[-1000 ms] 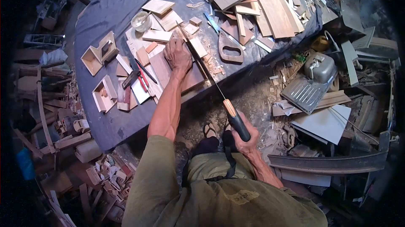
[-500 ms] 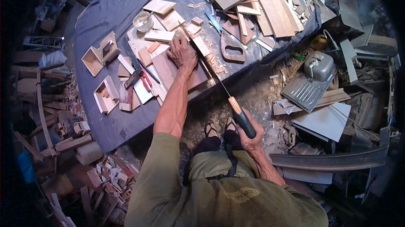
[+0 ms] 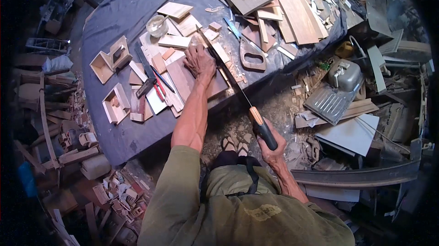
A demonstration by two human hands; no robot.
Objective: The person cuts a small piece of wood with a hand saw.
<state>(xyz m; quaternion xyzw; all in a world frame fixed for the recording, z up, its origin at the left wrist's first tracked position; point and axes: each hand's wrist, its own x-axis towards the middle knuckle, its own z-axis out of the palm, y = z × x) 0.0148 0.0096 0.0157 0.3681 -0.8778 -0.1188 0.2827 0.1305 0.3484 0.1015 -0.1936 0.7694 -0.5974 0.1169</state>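
Observation:
My right hand (image 3: 273, 147) is wrapped around the black and orange handle of a handsaw (image 3: 239, 91). Its long blade points away from me, across the table's near edge and past my left hand's right side. My left hand (image 3: 200, 62) presses down with bent fingers on wood at the table edge; its palm and fingertips hide part of what lies beneath. Under and beside that hand is a flat brown board (image 3: 179, 73). A narrow pale wood strip (image 3: 221, 53) lies just right of the blade, among small offcuts and chips.
Left on the cloth-covered table (image 3: 137, 143) are small wooden boxes (image 3: 101, 68), red-handled pliers (image 3: 159, 91) and a hammer (image 3: 145, 87). A glass jar (image 3: 157, 27) stands behind. Another handsaw (image 3: 245, 50) lies right, near piled boards (image 3: 292, 6). A metal sink (image 3: 333, 97) sits on the cluttered floor.
The camera view has shifted slightly. My right foot has moved back beside the left one. Both hands keep their places, with the saw at nearly the same angle.

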